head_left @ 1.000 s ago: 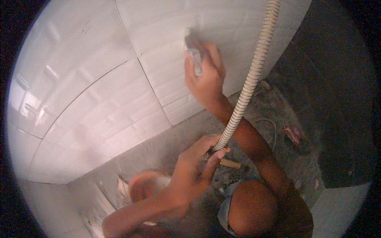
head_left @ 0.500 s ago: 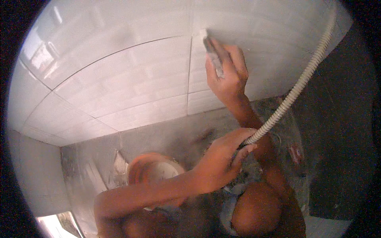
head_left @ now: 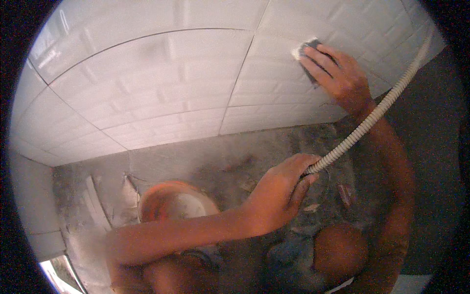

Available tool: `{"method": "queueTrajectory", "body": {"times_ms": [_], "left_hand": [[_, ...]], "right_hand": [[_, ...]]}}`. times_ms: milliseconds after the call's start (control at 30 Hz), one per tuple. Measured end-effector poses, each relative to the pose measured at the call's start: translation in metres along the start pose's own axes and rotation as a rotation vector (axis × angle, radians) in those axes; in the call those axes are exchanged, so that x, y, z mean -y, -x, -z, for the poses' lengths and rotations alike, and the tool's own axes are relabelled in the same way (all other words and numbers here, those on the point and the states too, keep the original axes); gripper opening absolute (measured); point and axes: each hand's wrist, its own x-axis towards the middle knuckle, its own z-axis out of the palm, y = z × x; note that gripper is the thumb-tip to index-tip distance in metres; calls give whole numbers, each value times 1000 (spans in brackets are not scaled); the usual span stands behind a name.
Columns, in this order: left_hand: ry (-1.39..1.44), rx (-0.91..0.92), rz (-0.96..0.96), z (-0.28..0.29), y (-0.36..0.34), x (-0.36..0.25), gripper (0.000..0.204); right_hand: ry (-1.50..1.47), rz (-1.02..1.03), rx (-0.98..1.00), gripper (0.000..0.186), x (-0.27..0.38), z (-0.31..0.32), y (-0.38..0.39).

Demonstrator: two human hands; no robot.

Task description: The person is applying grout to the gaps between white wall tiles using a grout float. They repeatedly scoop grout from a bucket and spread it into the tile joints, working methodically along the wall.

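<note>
White wall tiles (head_left: 196, 68) back the right hand (head_left: 342, 81), its fingers gripping a dark flat pad (head_left: 310, 45) against them, seemingly for even contact; the left hand (head_left: 279, 193) clasps a corrugated hose (head_left: 362, 128), apparently steadying it.

can't see much of the dark block (head_left: 312, 76) tbh, the right hand (head_left: 342, 78) has its fingers over most of it and the side facing the white tiled wall (head_left: 196, 63) is hidden. the lower end of the ribbed hose (head_left: 374, 117) disappears inside the left hand (head_left: 276, 191), and its top fades out at the dark fisheye rim. the left forearm (head_left: 196, 230) blocks the lower part of the orange bucket (head_left: 147, 203), so whatever's in there is too murky to call. reddish thing on the floor (head_left: 284, 142)? too small and blurry. both upper arms get cut off low down.
</note>
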Motion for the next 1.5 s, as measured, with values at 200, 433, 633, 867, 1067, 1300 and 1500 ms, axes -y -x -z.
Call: {"method": "queueTrajectory", "body": {"times_ms": [200,433,633,867,1067,1300,1500], "left_hand": [[-8,5,50,-3,3,1,37],[-77,-37,-29,-17,1,4,37],[-89,-32,-13,-14,3,4,37],[-71,-6,58,-11,8,-4,43],[-100,-29,42,-11,4,-3,39],[-88,7,37,-19,11,8,46],[-80,31,97,-25,11,6,45]], "right_hand": [[26,65,29,44,-19,-3,25],[-28,53,-231,44,21,-13,-47],[22,-41,-30,46,5,-20,10],[39,-100,-143,46,13,-3,-8],[-13,-109,-221,47,32,-12,-50],[34,-182,-65,48,18,-20,19],[31,-159,-195,49,23,-4,-4]]}}
